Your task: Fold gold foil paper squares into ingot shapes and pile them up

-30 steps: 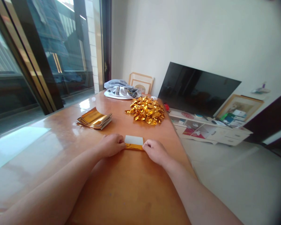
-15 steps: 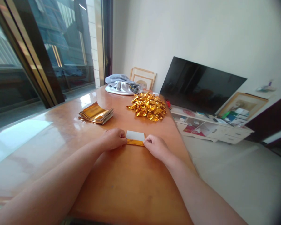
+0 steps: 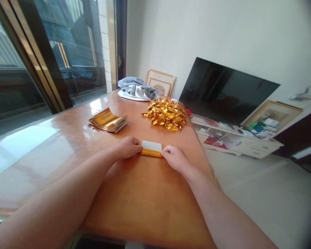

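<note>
A sheet of gold foil paper [image 3: 151, 146] lies on the table, its pale back facing up and its near edge folded over as a gold strip. My left hand [image 3: 129, 146] has its fingers closed at the left end of that strip. At the right end, my right hand [image 3: 174, 156] pinches the fold between thumb and fingers. Beyond my left hand sits a stack of gold foil sheets [image 3: 108, 121], slightly curled. Farther off, past the sheet, rises a pile of folded gold foil pieces [image 3: 167, 114].
The glossy wooden table [image 3: 145, 200] has its right edge beside my right forearm. Grey-blue cloth [image 3: 136, 90] lies bundled at the far end, with picture frames [image 3: 160, 82] behind. A television [image 3: 225, 91] stands above a white cabinet [image 3: 235, 140] to the right.
The camera view has shifted slightly, so everything sits a little higher and farther right. Both hands stay at the ends of the folded strip, and the sheet looks much the same.
</note>
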Action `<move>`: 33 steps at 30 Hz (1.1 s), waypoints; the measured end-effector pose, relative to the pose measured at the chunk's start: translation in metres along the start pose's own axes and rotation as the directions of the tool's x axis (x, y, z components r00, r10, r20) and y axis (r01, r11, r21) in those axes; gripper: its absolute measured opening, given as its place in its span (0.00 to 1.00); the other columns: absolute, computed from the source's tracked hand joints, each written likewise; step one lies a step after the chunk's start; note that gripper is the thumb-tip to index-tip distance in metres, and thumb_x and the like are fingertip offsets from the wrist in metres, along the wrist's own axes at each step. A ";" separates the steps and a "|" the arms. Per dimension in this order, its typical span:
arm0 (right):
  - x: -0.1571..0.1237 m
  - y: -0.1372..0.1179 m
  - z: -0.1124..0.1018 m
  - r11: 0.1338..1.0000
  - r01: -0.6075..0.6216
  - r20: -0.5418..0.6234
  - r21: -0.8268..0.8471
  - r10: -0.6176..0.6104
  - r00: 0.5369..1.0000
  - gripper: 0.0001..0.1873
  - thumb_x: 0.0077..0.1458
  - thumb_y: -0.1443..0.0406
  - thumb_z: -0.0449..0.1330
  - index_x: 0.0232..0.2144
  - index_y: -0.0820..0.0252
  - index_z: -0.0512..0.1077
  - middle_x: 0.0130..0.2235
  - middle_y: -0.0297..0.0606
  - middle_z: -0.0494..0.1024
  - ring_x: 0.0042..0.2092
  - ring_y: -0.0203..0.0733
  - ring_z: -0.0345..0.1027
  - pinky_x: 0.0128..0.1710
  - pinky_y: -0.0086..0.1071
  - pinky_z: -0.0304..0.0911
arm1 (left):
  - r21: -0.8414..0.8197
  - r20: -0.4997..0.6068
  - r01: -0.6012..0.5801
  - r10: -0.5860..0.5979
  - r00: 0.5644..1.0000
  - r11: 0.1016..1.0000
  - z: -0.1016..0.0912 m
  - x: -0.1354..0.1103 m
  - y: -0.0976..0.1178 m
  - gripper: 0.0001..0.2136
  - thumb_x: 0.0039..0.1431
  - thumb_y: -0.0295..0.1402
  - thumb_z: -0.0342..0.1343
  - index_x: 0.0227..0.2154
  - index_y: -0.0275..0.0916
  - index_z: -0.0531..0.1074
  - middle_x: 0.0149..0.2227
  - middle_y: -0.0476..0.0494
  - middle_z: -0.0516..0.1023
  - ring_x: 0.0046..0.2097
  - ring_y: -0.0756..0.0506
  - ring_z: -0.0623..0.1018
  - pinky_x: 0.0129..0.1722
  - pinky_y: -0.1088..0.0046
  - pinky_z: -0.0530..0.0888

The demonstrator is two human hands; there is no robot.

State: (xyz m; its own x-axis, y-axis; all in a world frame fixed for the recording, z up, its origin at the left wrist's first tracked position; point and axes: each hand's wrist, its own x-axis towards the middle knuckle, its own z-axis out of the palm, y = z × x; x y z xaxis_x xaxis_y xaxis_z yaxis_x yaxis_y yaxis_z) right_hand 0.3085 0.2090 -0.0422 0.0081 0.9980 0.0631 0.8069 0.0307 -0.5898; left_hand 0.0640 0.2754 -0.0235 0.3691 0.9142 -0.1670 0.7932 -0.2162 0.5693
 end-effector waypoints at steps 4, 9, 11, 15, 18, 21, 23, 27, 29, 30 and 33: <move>-0.001 0.000 -0.001 0.999 -0.022 0.012 0.028 0.021 1.000 0.10 0.54 0.61 0.58 0.25 0.58 0.73 0.27 0.32 0.77 0.29 0.36 0.64 0.26 0.27 0.50 | -0.019 0.002 -0.004 0.004 1.000 1.000 0.000 -0.001 0.000 0.13 0.51 0.45 0.53 0.23 0.40 0.73 0.24 0.49 0.73 0.27 0.47 0.71 0.23 0.73 0.58; -0.004 -0.001 -0.003 0.998 -0.036 0.037 0.053 0.034 0.999 0.09 0.53 0.61 0.58 0.25 0.58 0.74 0.25 0.31 0.74 0.27 0.35 0.62 0.26 0.27 0.50 | -0.043 -0.010 0.005 -0.005 1.000 0.999 -0.002 -0.005 0.001 0.12 0.47 0.44 0.56 0.23 0.40 0.72 0.23 0.50 0.72 0.27 0.48 0.70 0.24 0.75 0.59; -0.005 -0.001 -0.003 0.998 -0.034 0.045 0.056 0.032 0.999 0.09 0.52 0.61 0.58 0.25 0.58 0.74 0.24 0.30 0.74 0.27 0.35 0.61 0.25 0.27 0.49 | -0.044 -0.015 0.000 0.000 1.000 0.999 -0.002 -0.006 0.002 0.12 0.46 0.44 0.57 0.22 0.40 0.72 0.23 0.50 0.72 0.27 0.48 0.70 0.24 0.75 0.59; -0.006 -0.001 -0.003 0.999 -0.014 0.051 0.043 0.012 0.999 0.09 0.52 0.61 0.58 0.25 0.58 0.73 0.24 0.30 0.73 0.26 0.34 0.61 0.25 0.27 0.48 | -0.039 -0.014 -0.007 0.006 1.000 0.999 -0.003 -0.008 0.002 0.11 0.45 0.43 0.57 0.22 0.40 0.72 0.22 0.51 0.71 0.27 0.48 0.69 0.24 0.75 0.59; -0.007 -0.002 -0.004 1.000 0.009 0.075 0.017 -0.010 0.997 0.10 0.53 0.60 0.57 0.24 0.58 0.72 0.24 0.30 0.73 0.26 0.34 0.61 0.24 0.27 0.47 | -0.022 -0.004 -0.021 0.021 1.000 1.000 -0.003 -0.007 0.000 0.10 0.45 0.42 0.57 0.22 0.40 0.72 0.22 0.51 0.71 0.27 0.48 0.69 0.25 0.75 0.59; -0.007 -0.004 -0.005 0.999 0.031 0.080 -0.019 -0.029 0.996 0.10 0.53 0.61 0.56 0.23 0.58 0.71 0.24 0.30 0.73 0.25 0.34 0.62 0.24 0.27 0.47 | 0.015 0.002 -0.034 0.034 0.999 0.999 -0.002 -0.005 -0.002 0.11 0.46 0.43 0.57 0.22 0.40 0.72 0.23 0.51 0.72 0.27 0.48 0.70 0.25 0.74 0.59; -0.007 -0.005 -0.006 0.998 0.050 0.063 -0.045 -0.047 0.997 0.10 0.53 0.61 0.56 0.23 0.58 0.71 0.25 0.31 0.74 0.26 0.34 0.62 0.24 0.27 0.47 | 0.060 0.001 -0.040 0.040 0.999 0.997 -0.002 -0.004 0.000 0.11 0.47 0.43 0.56 0.22 0.40 0.71 0.23 0.51 0.72 0.27 0.48 0.70 0.25 0.74 0.58; -0.007 -0.006 -0.006 0.994 0.065 0.036 -0.082 -0.062 0.997 0.10 0.53 0.62 0.57 0.22 0.58 0.71 0.25 0.31 0.74 0.27 0.34 0.63 0.24 0.27 0.47 | 0.166 0.000 -0.046 0.047 0.999 0.985 -0.002 -0.006 0.007 0.12 0.50 0.45 0.54 0.23 0.41 0.71 0.24 0.51 0.72 0.27 0.48 0.71 0.25 0.72 0.57; -0.006 -0.005 -0.005 0.994 0.063 0.036 -0.089 -0.060 0.998 0.10 0.53 0.62 0.57 0.23 0.58 0.71 0.25 0.31 0.74 0.27 0.34 0.63 0.24 0.27 0.47 | 0.207 -0.003 -0.052 0.053 0.999 0.977 -0.003 -0.008 0.011 0.12 0.51 0.44 0.53 0.23 0.41 0.70 0.24 0.51 0.72 0.27 0.48 0.70 0.25 0.72 0.56; -0.006 -0.005 -0.005 0.994 0.063 0.040 -0.090 -0.060 0.997 0.10 0.53 0.62 0.57 0.23 0.58 0.71 0.25 0.31 0.75 0.27 0.34 0.63 0.24 0.27 0.47 | 0.221 -0.006 -0.056 0.058 0.998 0.974 -0.004 -0.010 0.013 0.11 0.51 0.44 0.53 0.23 0.41 0.70 0.24 0.51 0.73 0.27 0.48 0.70 0.26 0.72 0.56; -0.007 -0.005 -0.004 0.994 0.064 0.045 -0.090 -0.060 0.997 0.09 0.53 0.62 0.57 0.23 0.58 0.72 0.26 0.31 0.76 0.27 0.34 0.64 0.25 0.27 0.48 | 0.250 -0.003 -0.073 0.076 0.997 0.966 -0.006 -0.013 0.017 0.10 0.52 0.42 0.53 0.24 0.41 0.71 0.27 0.50 0.75 0.28 0.48 0.70 0.26 0.72 0.56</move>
State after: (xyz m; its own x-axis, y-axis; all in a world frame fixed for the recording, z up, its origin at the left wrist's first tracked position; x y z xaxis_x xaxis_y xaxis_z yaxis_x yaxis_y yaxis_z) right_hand 0.3068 0.2020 -0.0362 -0.0672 0.9958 0.0618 0.8554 0.0894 -0.5101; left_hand 0.0701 0.2618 -0.0070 0.4269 0.8962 -0.1206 0.8599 -0.3610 0.3609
